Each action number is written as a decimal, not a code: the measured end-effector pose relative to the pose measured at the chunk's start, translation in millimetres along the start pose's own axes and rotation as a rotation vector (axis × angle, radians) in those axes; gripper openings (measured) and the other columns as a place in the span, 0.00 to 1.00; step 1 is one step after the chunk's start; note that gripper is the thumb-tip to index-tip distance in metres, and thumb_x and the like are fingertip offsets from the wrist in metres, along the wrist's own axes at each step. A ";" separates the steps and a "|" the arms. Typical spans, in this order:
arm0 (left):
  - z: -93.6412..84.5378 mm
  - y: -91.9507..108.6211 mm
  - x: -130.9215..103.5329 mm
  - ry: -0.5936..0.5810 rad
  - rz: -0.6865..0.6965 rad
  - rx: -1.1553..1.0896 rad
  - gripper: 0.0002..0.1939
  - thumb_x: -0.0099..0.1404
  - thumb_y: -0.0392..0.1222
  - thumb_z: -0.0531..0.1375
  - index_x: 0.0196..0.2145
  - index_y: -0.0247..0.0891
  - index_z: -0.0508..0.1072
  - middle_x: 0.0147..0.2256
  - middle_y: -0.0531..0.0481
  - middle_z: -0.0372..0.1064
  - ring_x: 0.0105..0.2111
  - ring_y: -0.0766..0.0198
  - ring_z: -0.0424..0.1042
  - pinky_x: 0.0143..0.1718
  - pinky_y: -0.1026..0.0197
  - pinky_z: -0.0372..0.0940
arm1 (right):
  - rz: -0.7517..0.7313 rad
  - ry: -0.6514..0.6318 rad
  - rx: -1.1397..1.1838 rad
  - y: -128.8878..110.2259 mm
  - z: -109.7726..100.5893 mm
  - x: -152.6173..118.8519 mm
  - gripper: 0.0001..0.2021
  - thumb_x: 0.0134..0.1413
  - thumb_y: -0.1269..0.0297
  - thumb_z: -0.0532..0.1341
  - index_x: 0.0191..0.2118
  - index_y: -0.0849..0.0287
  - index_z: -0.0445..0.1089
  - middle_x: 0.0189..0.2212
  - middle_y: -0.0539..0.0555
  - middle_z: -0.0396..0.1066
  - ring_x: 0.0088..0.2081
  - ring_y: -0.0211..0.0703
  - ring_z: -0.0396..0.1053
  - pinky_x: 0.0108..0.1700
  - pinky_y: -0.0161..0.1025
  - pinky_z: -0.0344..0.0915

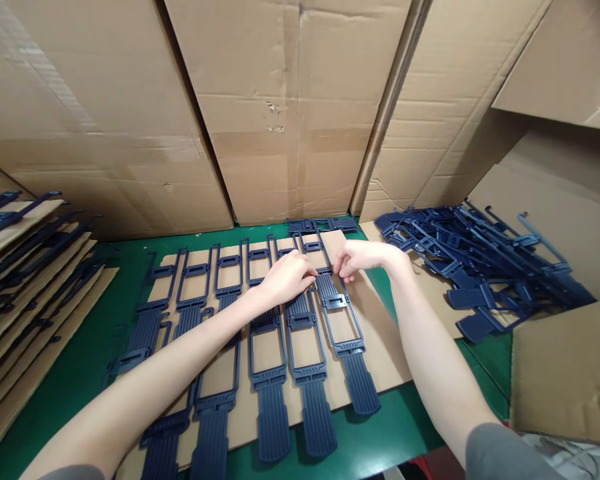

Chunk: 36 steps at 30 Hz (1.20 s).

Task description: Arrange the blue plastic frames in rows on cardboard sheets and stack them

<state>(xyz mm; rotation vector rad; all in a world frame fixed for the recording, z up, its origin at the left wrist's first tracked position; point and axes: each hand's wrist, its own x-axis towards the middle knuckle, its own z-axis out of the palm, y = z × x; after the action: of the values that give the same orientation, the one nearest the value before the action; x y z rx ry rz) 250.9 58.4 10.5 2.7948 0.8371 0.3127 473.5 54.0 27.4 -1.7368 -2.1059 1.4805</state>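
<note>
Dark blue plastic frames with ribbed paddle ends lie in two rows on a cardboard sheet (380, 337). My left hand (291, 277) is closed, its fingertips pinched at the upper left end of the rightmost front-row plastic frame (361, 381). On the other side, my right hand (359, 259) has its thumb and fingers closed around that frame's upper right end. The frame lies flat, its paddle overhanging the sheet's near edge. A back-row frame (313, 247) meets it just beyond my fingers. My left forearm crosses over several other frames and partly hides them.
A tangled heap of blue plastic frames (473, 257) lies at the right on cardboard. Several layered cardboard sheets (55, 340) with frames between them stand at the left. Large cardboard boxes (290, 113) wall off the back of the green table (365, 447). More frames (323, 226) lie beyond the sheet.
</note>
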 end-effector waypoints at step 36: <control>-1.0 1.7 -4.4 -0.006 -0.002 -0.062 0.08 0.62 0.34 0.59 0.32 0.37 0.79 0.31 0.46 0.74 0.36 0.57 0.69 0.39 0.58 0.63 | 0.065 0.045 -0.258 -7.2 1.9 2.7 0.11 0.37 0.73 0.62 0.32 0.62 0.77 0.25 0.53 0.75 0.29 0.41 0.71 0.30 0.33 0.64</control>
<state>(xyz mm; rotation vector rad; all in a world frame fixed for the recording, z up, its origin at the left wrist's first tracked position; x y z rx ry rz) 247.9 54.7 11.3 2.7356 0.8148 0.3237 466.0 55.5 29.8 -1.9178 -2.3259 1.2144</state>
